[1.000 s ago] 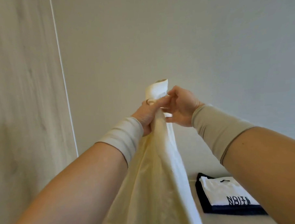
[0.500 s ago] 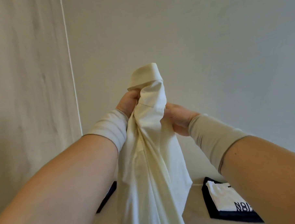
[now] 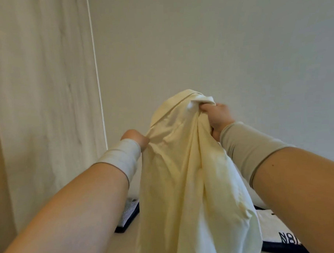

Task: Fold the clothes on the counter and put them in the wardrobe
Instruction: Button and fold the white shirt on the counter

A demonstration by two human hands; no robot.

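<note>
Two folded piles [image 3: 272,225] lie behind the held-up cream garment [image 3: 183,173].

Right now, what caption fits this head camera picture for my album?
Two hands, left hand and right hand, hold up a cream shirt above folded clothes on the counter.

Cream shirt [image 3: 185,173] hides left hand [image 3: 135,138] fingers and most of the right hand [image 3: 217,117] grip (slightly motion-blurred); folded white tee [image 3: 272,229] below right forearm cut by frame edge, print only partly legible.
</note>
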